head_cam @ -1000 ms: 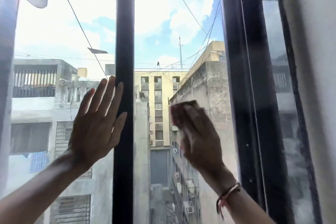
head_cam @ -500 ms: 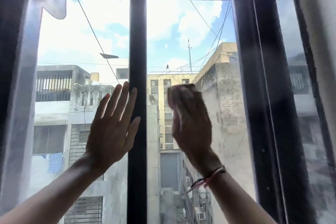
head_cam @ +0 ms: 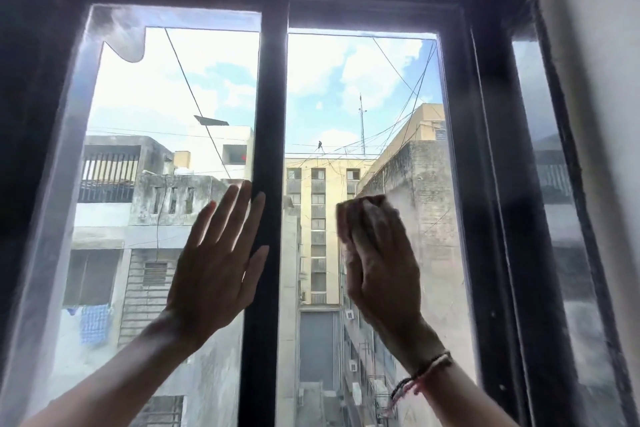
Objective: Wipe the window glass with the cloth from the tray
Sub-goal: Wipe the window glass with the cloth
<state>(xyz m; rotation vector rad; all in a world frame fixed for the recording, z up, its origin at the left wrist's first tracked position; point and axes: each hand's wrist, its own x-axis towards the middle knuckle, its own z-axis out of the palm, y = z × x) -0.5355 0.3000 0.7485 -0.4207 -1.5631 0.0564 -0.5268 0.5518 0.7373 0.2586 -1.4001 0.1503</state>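
A dark-framed window fills the view, with a left glass pane (head_cam: pixel 156 107) and a right glass pane (head_cam: pixel 346 97). My right hand (head_cam: pixel 384 270) presses a small pinkish-tan cloth (head_cam: pixel 346 215) flat against the right pane at mid height. Only the cloth's upper left edge shows past my fingers. My left hand (head_cam: pixel 218 270) lies flat with fingers spread on the left pane, its fingertips overlapping the dark centre bar (head_cam: pixel 266 132). The tray is out of view.
A thick dark frame post (head_cam: pixel 491 201) stands right of the wiped pane, with another narrow pane (head_cam: pixel 554 218) and a pale wall (head_cam: pixel 595 80) beyond. A torn film patch (head_cam: pixel 124 42) clings to the left pane's top corner. Buildings and cables show outside.
My right hand with the cloth has slid up the right pane and a little to the left. My left hand stays flat on the left pane. The view has tilted upward.
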